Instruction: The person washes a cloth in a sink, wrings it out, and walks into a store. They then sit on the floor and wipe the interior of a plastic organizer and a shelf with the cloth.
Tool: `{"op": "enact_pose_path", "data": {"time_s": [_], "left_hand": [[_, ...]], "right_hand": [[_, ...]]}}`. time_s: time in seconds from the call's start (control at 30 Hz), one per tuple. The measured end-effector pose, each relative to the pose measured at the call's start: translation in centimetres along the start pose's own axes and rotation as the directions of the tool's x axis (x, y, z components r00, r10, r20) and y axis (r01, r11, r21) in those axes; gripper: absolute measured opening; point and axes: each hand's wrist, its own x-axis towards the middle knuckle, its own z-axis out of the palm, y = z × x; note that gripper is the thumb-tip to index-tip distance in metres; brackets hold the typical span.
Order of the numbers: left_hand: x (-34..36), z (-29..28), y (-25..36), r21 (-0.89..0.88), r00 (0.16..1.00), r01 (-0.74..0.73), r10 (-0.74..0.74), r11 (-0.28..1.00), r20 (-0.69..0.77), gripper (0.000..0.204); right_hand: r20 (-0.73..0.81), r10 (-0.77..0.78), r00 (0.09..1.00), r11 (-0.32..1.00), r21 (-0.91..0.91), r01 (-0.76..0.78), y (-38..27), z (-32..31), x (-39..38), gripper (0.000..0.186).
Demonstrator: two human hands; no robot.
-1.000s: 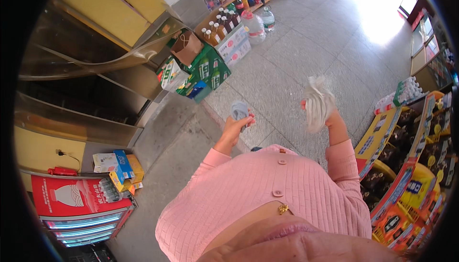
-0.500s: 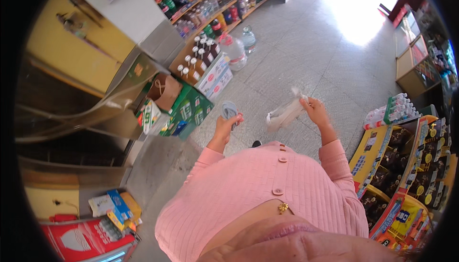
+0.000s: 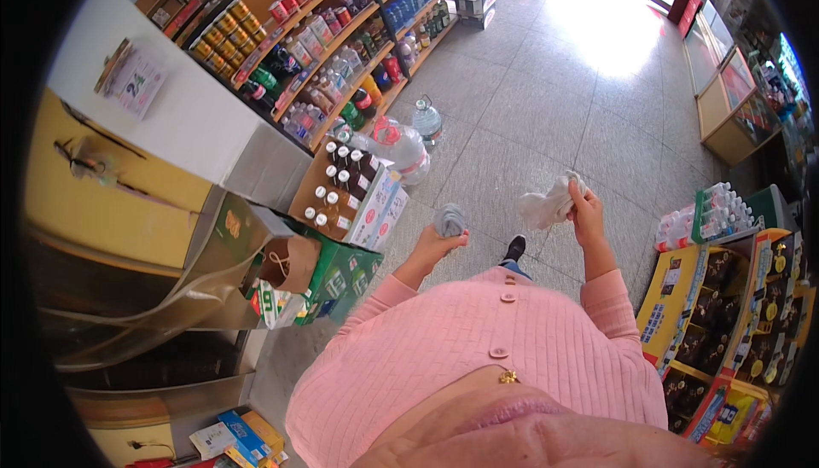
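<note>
My left hand is closed round a small rolled-up grey cloth, its coil showing above the fingers. To the right, my right hand grips a limp, pale grey cloth by one end, with the loose part trailing left. Its exact kind cannot be made out. Both hands are held out in front of my pink buttoned top, apart from each other, over the tiled floor.
At the left stand a carton of capped bottles, large water jugs and a green box. Drink shelves rise beyond. On the right are packed bottles and a yellow display rack. My shoe shows ahead.
The view has moved forward and my shoe has come into sight. The cloth in my right hand has swung and bunched up nearer the fingers. Both hands keep their hold.
</note>
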Motion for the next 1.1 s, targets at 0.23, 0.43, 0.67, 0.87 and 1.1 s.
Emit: {"op": "enact_pose_path", "data": {"time_s": [0.23, 0.43, 0.67, 0.87, 1.1], "left_hand": [[13.1, -0.2, 6.4, 0.049, 0.998, 0.012, -0.009, 0.999, -0.058, 0.025], [25.2, -1.6, 7.5, -0.19, 0.975, 0.01, -0.052, 0.982, -0.216, 0.029], [38.5, -1.2, 10.8, -0.209, 0.97, 0.08, -0.124, 0.975, -0.21, 0.032], [54.7, -1.9, 14.0, -0.278, 0.975, 0.131, -0.174, 0.952, -0.135, 0.039], [77.3, 3.0, 27.8, -0.005, 0.964, -0.017, 0.017, 1.0, 0.264, 0.05]], "right_hand": [[0.294, 0.003, 0.956, 0.974, 0.216, -0.069, -5.3, 2.1, 15.9, 0.031], [0.604, -0.138, 0.785, 0.896, 0.414, -0.161, -13.4, 3.0, 30.7, 0.037], [0.173, -0.145, 0.974, 0.917, -0.346, 0.198, -12.4, 0.6, 49.3, 0.031], [0.212, 0.008, 0.977, 0.915, 0.393, -0.093, -14.8, -2.5, 60.8, 0.036], [0.186, 0.054, 0.981, 0.697, 0.697, -0.171, -23.1, -4.7, 71.9, 0.042]]}}
